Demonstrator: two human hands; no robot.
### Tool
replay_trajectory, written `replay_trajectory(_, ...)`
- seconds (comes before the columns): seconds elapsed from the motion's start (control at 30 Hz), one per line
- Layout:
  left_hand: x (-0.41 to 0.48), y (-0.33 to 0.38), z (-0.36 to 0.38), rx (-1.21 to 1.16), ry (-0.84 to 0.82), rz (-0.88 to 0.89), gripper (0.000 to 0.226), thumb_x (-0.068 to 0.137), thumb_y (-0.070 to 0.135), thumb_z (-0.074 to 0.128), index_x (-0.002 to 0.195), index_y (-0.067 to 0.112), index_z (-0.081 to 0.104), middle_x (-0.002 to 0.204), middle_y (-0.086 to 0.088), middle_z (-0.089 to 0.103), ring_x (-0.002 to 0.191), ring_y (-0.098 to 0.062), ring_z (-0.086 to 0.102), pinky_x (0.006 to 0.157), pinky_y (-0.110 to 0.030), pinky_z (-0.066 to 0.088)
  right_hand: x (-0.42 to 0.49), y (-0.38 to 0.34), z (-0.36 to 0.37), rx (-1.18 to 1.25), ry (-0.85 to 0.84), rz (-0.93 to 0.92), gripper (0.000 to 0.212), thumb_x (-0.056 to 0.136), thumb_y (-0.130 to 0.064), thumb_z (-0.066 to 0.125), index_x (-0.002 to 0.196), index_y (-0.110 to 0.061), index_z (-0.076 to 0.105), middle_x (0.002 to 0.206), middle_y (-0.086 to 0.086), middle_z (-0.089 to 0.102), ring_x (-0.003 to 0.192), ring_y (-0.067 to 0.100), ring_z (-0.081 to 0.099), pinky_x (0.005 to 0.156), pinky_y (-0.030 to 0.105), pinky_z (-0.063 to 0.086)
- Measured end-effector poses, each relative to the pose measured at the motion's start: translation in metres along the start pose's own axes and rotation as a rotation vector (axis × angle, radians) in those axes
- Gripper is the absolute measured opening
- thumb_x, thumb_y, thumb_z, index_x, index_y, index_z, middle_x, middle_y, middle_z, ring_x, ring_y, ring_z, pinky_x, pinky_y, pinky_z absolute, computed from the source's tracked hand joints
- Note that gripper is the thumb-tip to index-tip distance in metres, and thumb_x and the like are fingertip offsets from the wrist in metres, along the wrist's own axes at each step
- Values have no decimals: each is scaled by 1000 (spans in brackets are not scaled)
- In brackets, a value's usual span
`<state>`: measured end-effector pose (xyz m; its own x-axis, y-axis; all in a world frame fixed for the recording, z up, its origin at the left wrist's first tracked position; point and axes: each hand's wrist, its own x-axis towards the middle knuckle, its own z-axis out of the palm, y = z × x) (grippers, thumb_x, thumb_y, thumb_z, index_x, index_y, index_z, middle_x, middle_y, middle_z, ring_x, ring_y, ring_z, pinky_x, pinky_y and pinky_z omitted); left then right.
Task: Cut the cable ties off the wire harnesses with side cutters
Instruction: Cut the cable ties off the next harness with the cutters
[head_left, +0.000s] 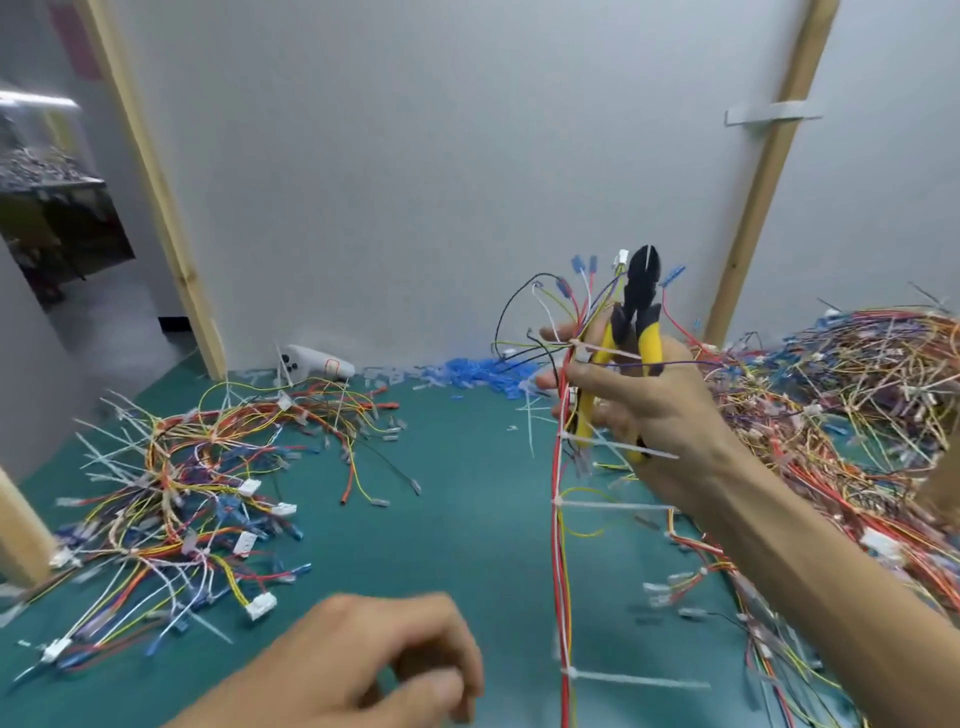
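Note:
My right hand (649, 415) is raised above the green table and grips yellow-handled side cutters (640, 312) with black jaws pointing up. The same hand also holds a wire harness (563, 545) of red, yellow and black wires that hangs straight down. Several white cable ties (613, 505) stick out sideways along the harness. Blue terminals fan out at its top end beside the cutter jaws. My left hand (374, 660) hovers low near the front edge, fingers curled loosely, holding nothing.
A loose pile of harnesses (176, 499) lies on the left of the green mat (467, 467). A large heap of harnesses (857, 405) fills the right side. Blue terminal scraps (467, 371) and a white device (317, 361) lie along the back wall. Wooden posts flank the table.

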<state>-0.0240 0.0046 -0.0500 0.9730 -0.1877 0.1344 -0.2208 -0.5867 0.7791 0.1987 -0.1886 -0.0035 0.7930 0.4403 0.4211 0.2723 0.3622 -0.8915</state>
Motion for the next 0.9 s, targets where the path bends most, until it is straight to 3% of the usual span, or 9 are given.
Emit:
replay_trajectory(0.07, 24, 35, -14, -144, 225, -29, 29, 85, 55, 56, 102, 37, 72, 98, 8, 77, 84, -14, 72, 67, -34, 59, -8, 4, 0, -16, -90, 6, 17, 91, 8, 68, 102, -2, 58, 122, 16, 74, 96, 39, 78, 65, 43, 62)
replay_trajectory(0.17, 75, 33, -20, 45, 647, 53, 22, 95, 49, 64, 112, 36, 70, 100, 16, 70, 87, -6, 67, 70, -26, 55, -19, 10, 12, -71, -126, -10, 21, 89, -1, 74, 99, -3, 56, 110, 18, 77, 97, 38, 78, 73, 46, 65)
replay_trajectory(0.27, 111, 19, -10, 124, 610, 21, 41, 89, 48, 74, 124, 29, 66, 99, 10, 58, 79, -7, 62, 70, -11, 44, -26, 20, 16, -236, -126, -88, 24, 85, -14, 78, 97, -2, 62, 93, 21, 73, 81, 25, 74, 72, 39, 65)
replay_trajectory(0.4, 132, -14, -4, 162, 592, -2, 38, 76, 41, 92, 108, 29, 76, 90, 5, 61, 68, -7, 65, 68, -11, 47, -31, 34, 4, -295, -214, 20, 24, 87, -6, 79, 104, 0, 64, 100, 24, 73, 89, 35, 74, 85, 43, 62)
replay_trajectory(0.5, 136, -34, 1, -39, 530, -61, 32, 77, 23, 94, 105, 25, 80, 92, 1, 72, 67, -14, 74, 68, -28, 60, -34, 47, -9, -272, -269, 127, 22, 91, 12, 71, 109, 2, 62, 108, 17, 75, 98, 26, 77, 84, 35, 63)
replay_trajectory(0.6, 138, -54, 5, -454, 470, -128, 20, 86, -3, 81, 103, 6, 75, 94, -17, 77, 73, -28, 79, 66, -32, 63, -38, 62, -17, -274, -227, 122, 21, 95, 12, 65, 109, -3, 59, 121, 5, 77, 103, 28, 78, 81, 40, 64)
replay_trajectory(0.7, 138, -70, 5, -799, 435, -150, 29, 85, 0, 73, 111, -11, 68, 95, -27, 76, 72, -30, 77, 67, -31, 63, -43, 74, -24, -477, -124, 34, 24, 96, 9, 66, 107, -12, 63, 109, -5, 79, 90, 20, 79, 74, 31, 61)
replay_trajectory(0.77, 139, -79, 9, -870, 418, -121, 28, 83, 4, 68, 108, -10, 67, 94, -25, 77, 66, -25, 75, 66, -31, 62, -45, 79, -29, -674, -95, -39, 32, 93, 13, 66, 105, -17, 68, 95, -11, 78, 84, 15, 77, 71, 26, 57)
replay_trajectory(0.9, 141, -90, 18, -882, 528, -56, 20, 82, 3, 61, 100, -7, 64, 77, -13, 73, 52, -16, 59, 56, -26, 55, -44, 82, -32, -909, -110, -148, 40, 85, 14, 67, 102, -22, 69, 87, -11, 73, 80, 14, 71, 70, 41, 56)
